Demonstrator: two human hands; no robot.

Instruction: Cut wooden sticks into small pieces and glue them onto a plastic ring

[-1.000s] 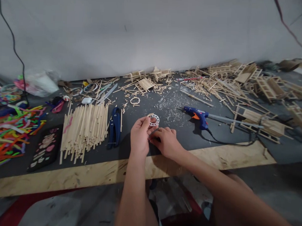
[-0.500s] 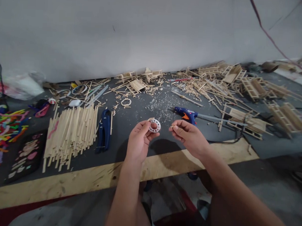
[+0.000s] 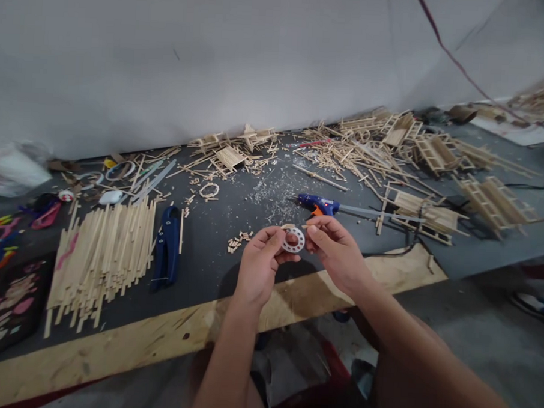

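My left hand (image 3: pixel 261 260) grips a white ring with round holes (image 3: pixel 300 241) between thumb and fingers. A short wooden stick piece (image 3: pixel 287 226) lies along the ring's upper left edge, by my thumb. Close to the ring's right side, my right hand (image 3: pixel 339 252) is closed in a pinch on a small wooden stick piece (image 3: pixel 305 226), mostly hidden by the fingers. Just behind the right hand lies a blue hot glue gun (image 3: pixel 317 202) with a long clear glue stick in its back. Several short cut wooden pieces (image 3: pixel 238 241) are scattered left of my left hand.
On the left are a stack of long wooden sticks (image 3: pixel 102 260), a blue cutter (image 3: pixel 167 244) and a dark decorated case (image 3: pixel 18 301). Wooden frames (image 3: pixel 429 214) and loose sticks (image 3: pixel 346 156) cover the back and right. A plank (image 3: pixel 134 348) edges the table.
My hands have come closer together, bringing the right hand's wooden piece near the ring. The view has shifted right, and the short cut pieces now show beside my left hand.
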